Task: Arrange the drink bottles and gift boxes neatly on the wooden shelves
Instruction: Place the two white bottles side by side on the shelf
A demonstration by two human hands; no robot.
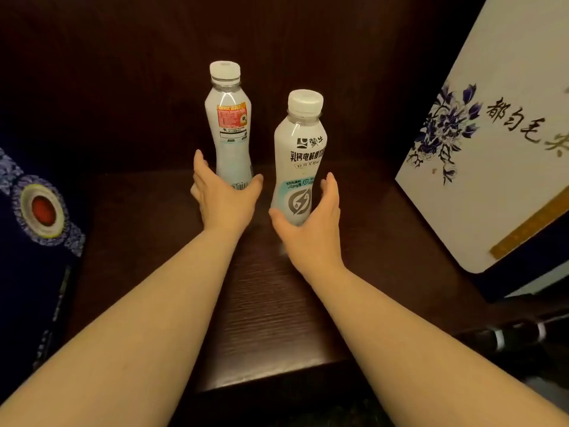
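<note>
Fingers (198, 167) of the left hand (223, 197) spread wide, cupped round the base of the rear bottle (229, 131); thumb on its right side, no firm squeeze visible, contact at palm unclear. Right hand (311, 226) likewise open, thumb left and fingers right of the front bottle (300, 167), cradling its lower body; whether it grips or just steadies, can't tell. Both bottles upright on the dark wooden shelf (271, 303), close together, white caps on, front one nearer the camera.

To do it well: keep hands low near the bases, nudge rather than lift, bring the pair level side by side, turn the rear bottle so its main label faces out like the front one, let go only once each stands steady.

White floral gift box (480, 155) leans at right, cut off by frame edge. Dark blue gift box (37, 211) at left, also cropped. Bottle bases hidden behind hands. Shelf back wall too dark to read. Objects at lower right unclear.
</note>
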